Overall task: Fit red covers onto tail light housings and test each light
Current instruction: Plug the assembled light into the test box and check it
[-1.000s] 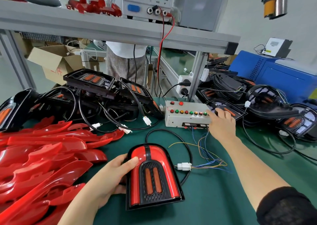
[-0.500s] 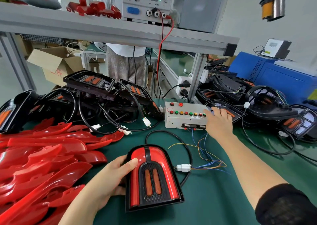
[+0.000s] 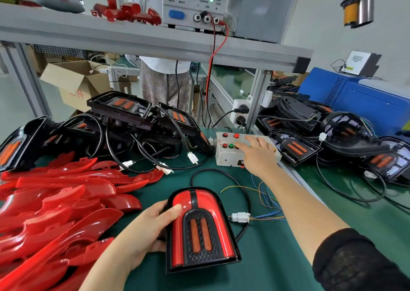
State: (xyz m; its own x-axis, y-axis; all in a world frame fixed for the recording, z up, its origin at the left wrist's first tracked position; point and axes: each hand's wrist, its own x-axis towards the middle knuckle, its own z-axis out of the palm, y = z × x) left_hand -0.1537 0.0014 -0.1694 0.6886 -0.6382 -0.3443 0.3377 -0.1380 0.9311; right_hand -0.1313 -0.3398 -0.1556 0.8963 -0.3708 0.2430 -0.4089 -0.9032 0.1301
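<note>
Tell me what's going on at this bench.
A person is testing a tail light that already has its red cover on. The left hand grips its side and steadies it on the green mat. The right hand reaches out with straight fingers onto the button box. The light's connector is plugged into thin coloured wires. No glow shows in the light. Loose covers are piled at left, with bare housings behind them.

Open green mat (image 3: 277, 264) front-right; red covers (image 3: 55, 204) crowd the left
</note>
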